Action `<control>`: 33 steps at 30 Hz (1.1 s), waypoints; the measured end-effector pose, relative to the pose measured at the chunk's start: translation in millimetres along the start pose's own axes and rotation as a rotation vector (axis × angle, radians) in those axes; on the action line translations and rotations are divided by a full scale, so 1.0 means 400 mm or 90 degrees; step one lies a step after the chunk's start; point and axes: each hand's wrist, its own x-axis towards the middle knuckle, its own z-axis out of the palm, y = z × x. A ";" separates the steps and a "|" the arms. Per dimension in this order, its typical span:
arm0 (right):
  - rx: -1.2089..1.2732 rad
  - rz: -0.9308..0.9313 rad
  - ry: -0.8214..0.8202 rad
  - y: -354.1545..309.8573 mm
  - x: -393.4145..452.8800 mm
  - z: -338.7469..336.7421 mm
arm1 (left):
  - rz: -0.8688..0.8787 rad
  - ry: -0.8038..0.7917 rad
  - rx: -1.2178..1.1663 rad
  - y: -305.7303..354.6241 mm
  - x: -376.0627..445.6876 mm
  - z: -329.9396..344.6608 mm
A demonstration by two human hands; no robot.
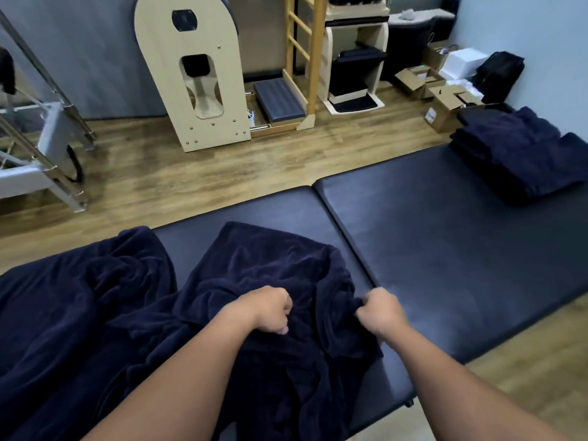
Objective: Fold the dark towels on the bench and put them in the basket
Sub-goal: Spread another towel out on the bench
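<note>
A dark navy towel (270, 262) lies rumpled on the black padded bench (445, 237) right in front of me. My left hand (270, 310) grips a bunch of its cloth near the middle. My right hand (380, 310) pinches its right edge by the seam between the bench pads. Another crumpled dark towel (79, 297) spreads over the bench's left end. A stack of folded dark towels (515, 154) sits at the far right end. No basket is in view.
Wooden floor lies beyond the bench. A pale wooden arch-shaped apparatus (197, 74), a ladder frame (302, 43) and a chair unit (356, 65) stand at the back. Open cardboard boxes (445, 103) and a black bag (499, 74) crowd the far right corner. A metal frame (47, 148) stands left.
</note>
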 end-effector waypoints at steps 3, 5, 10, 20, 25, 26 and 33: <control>0.078 0.102 0.193 0.004 -0.001 -0.088 | 0.000 0.027 0.002 -0.028 -0.008 -0.045; 0.190 0.161 0.341 0.020 0.010 -0.172 | -0.013 0.111 0.007 -0.040 -0.010 -0.076; 0.297 0.164 0.495 0.072 0.038 -0.317 | -0.064 -0.002 0.089 -0.035 -0.036 -0.129; 0.266 0.038 0.146 0.084 -0.009 -0.113 | -0.033 0.041 0.075 0.073 0.054 -0.098; 0.450 0.133 0.179 0.121 0.050 -0.110 | -0.004 0.260 0.023 0.114 0.169 -0.067; 0.491 0.145 0.164 0.126 0.071 -0.114 | -0.020 0.253 0.002 0.118 0.198 -0.065; 0.579 0.070 0.121 0.152 0.222 -0.145 | -0.149 0.087 0.029 0.174 0.291 -0.124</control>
